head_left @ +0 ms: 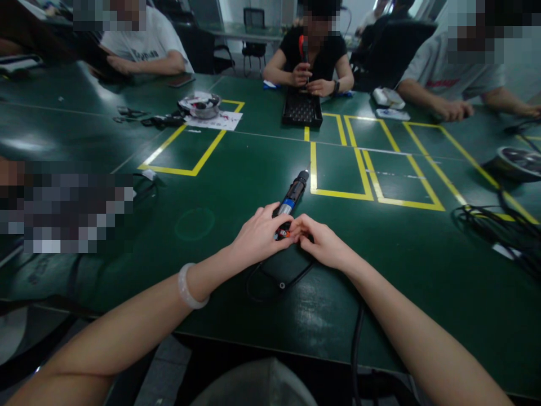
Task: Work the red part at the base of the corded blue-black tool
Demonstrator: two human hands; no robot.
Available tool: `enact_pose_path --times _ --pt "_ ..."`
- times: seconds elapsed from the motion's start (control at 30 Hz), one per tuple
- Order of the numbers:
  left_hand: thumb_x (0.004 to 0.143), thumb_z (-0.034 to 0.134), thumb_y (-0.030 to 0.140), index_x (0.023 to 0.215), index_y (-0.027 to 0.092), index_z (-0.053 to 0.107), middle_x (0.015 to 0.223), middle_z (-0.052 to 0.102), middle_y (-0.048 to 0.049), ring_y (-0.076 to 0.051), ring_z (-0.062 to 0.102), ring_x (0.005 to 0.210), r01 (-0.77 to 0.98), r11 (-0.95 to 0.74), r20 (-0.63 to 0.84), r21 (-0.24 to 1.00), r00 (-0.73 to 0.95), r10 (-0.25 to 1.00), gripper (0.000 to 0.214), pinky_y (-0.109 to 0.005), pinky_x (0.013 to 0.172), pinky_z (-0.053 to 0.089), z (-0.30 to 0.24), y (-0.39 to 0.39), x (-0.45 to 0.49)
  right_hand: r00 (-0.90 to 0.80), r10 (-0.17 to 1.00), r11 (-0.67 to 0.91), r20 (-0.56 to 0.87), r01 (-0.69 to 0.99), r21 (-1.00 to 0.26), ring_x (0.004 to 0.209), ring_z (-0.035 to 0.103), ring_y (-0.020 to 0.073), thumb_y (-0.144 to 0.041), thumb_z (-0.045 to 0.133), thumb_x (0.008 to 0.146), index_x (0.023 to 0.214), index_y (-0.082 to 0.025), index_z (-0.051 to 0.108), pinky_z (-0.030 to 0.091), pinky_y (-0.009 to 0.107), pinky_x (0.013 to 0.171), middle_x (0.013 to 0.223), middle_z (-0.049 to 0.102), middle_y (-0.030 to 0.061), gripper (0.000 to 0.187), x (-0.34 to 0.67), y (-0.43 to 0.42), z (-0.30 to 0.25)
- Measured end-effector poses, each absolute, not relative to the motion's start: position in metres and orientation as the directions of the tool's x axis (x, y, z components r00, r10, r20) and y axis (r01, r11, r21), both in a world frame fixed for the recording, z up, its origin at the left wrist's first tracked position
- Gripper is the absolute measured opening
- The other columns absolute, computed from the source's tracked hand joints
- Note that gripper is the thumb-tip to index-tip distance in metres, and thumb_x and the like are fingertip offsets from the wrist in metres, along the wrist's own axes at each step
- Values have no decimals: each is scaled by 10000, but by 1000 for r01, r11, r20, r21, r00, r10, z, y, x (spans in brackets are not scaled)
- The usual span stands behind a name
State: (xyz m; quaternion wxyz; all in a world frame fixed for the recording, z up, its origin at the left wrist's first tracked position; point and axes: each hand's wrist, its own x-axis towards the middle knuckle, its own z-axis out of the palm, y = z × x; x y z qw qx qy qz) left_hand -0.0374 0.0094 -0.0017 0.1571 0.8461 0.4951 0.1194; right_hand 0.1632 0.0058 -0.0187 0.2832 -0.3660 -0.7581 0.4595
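Note:
An electric screwdriver [295, 192], black with a blue band and a silver section, lies slantwise over the green table, its bit pointing away from me. My left hand [265, 231] is closed around its rear body from the left. On the other side, my right hand [316, 239] has curled fingers pinched at the orange-red rear end, whose details are partly hidden by the fingers. A black cable [296, 277] loops on the table below my hands.
Yellow tape rectangles [342, 194] mark the green table [228, 197]. Across from me, a person's hands [310, 82] work over a black tray [302, 110]. A metal bowl [205, 107] stands on paper at the far left. Coiled black cables [490, 220] lie at right.

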Motion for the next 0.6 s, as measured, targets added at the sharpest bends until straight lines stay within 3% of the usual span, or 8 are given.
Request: enact_pose_path --times 0.3,0.6 --pt "834 625 408 1188 315 658 1434 423 -82 -322 496 1198 834 -468 61 290 472 879 368 -489 978 476 -1 22 -57 -424 899 284 110 374 -883 741 632 140 -95 472 833 984 -198 524 485 280 728 822 666 12 190 171 14 -20" --pt "811 632 490 1222 306 649 1410 431 -85 -326 477 1229 920 -300 55 253 296 954 450 -499 1058 404 -6 72 -130 -287 949 233 131 355 -905 715 618 148 -159 513 839 950 -201 547 473 291 711 777 646 2 123 178 21 -31"
